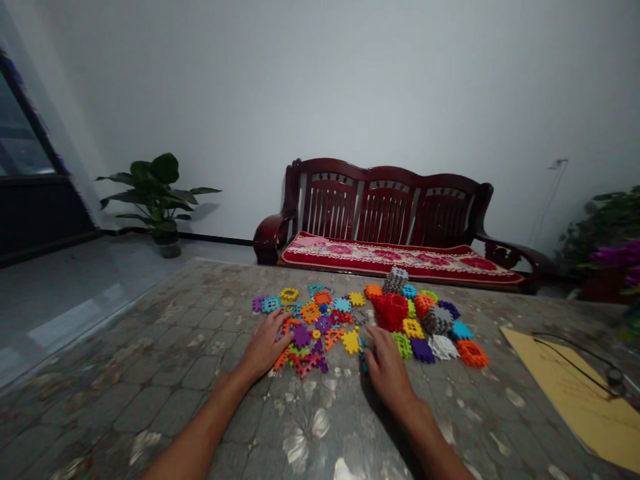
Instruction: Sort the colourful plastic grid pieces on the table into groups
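My left hand lies at the left edge of a loose pile of colourful plastic interlocking pieces, thumb and fingers apart. Its fingertips touch the pile near an orange piece and a purple piece. To the right, my right hand has its thumb and fingers curled by a teal interlocking piece, which it seems to grip; part of that piece is hidden. A yellow piece lies just left of this hand. Beyond it sit a red built-up block and a lime green piece.
Grey built cubes and several coloured pieces stand at the right of the patterned tabletop. A yellow envelope with glasses on it lies farther right. Behind the table is a wooden bench; a potted plant stands left.
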Tool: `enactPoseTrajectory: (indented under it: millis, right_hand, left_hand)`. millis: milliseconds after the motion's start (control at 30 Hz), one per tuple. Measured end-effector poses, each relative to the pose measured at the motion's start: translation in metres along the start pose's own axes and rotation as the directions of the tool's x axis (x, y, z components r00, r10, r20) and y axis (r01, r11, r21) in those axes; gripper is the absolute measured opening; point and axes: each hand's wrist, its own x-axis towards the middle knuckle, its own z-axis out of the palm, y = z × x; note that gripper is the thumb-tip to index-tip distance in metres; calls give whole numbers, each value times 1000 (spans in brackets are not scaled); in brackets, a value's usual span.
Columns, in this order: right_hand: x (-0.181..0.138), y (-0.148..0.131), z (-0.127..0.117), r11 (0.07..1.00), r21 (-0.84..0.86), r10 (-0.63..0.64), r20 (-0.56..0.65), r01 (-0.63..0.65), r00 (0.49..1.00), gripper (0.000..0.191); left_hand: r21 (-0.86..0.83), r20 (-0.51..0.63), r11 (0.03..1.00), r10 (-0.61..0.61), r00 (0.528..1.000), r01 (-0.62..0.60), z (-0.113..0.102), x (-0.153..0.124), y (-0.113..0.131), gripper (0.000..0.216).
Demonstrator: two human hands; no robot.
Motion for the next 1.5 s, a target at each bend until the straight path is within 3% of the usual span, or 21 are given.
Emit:
enactPoseTrajectory:
  millis: [133, 300, 433, 533, 667, 767, 900, 1033, 1233, 1400, 1500]
  right_hand:
    - [-17, 4, 32, 993, -115, 32, 33, -28, 999, 49]
    - [-20, -7, 34, 997, 47, -65, 150, 58, 987, 51]
    - [-18, -20, 24, 993, 107, -76, 174, 58, 982, 46]
    - [-18, -21, 23, 998, 57, -37, 160, 29, 986, 45]
    - [-4, -14, 29, 997, -18, -69, 201, 74, 977, 46]
    - [19, -10, 37, 993, -101, -33, 248, 60, 968, 48]
    - [45, -3, 46, 975, -221, 62, 256, -4, 965, 47]
    - [46, 3, 51, 971, -239, 77, 268, -11, 960, 47]
    - [39, 1, 47, 990, -138, 15, 217, 15, 976, 43]
    - [44, 3, 47, 999, -40, 42, 184, -36, 982, 45]
    - [45, 4, 47, 999, -20, 50, 156, -48, 986, 45]
  left_hand:
    - [-122, -30, 992, -42, 999, 38, 11, -4, 9, 53]
    - [-220, -167, 975, -67, 984, 29, 6, -4, 13, 49]
    - [-133, -372, 984, -162, 914, 120, -5, 3, -2, 50]
    - [-82, -426, 962, -269, 864, 260, -12, 13, -23, 51]
    - [-22, -368, 908, -396, 841, 418, -21, 29, -44, 52]
    - [73, -302, 888, -415, 858, 455, -26, 40, -47, 52]
    - [136, -200, 889, -408, 891, 437, -29, 53, -44, 53]
    - [145, -109, 913, -369, 923, 382, -27, 56, -45, 50]
    - [-49, -60, 973, -227, 972, 224, -20, 45, -48, 48]
    - [-318, -103, 909, -315, 943, 269, -24, 47, -49, 58]
    - [-346, -52, 906, -279, 959, 245, -35, 47, -47, 61]
